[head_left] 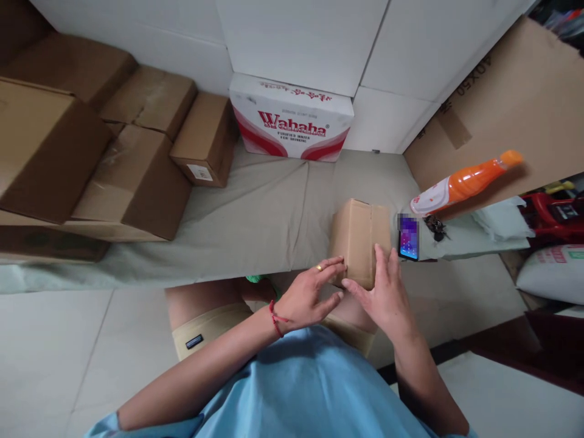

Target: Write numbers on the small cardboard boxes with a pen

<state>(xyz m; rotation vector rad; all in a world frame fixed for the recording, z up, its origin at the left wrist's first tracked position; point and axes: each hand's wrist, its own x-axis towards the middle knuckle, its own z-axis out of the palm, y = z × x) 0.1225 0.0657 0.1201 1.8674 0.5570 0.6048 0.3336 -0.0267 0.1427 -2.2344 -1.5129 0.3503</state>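
A small brown cardboard box sits at the front edge of a low surface covered in grey-green cloth. My left hand, with a ring and a red string at the wrist, touches the box's near left corner with fingers stretched out. My right hand lies against the box's near right side, fingers spread and flat. Neither hand has closed round the box.
A phone with a lit screen lies just right of the box, with keys and an orange bottle beyond. Brown cartons are stacked at left. A white Wahaha carton stands at the back. A large cardboard sheet leans at right.
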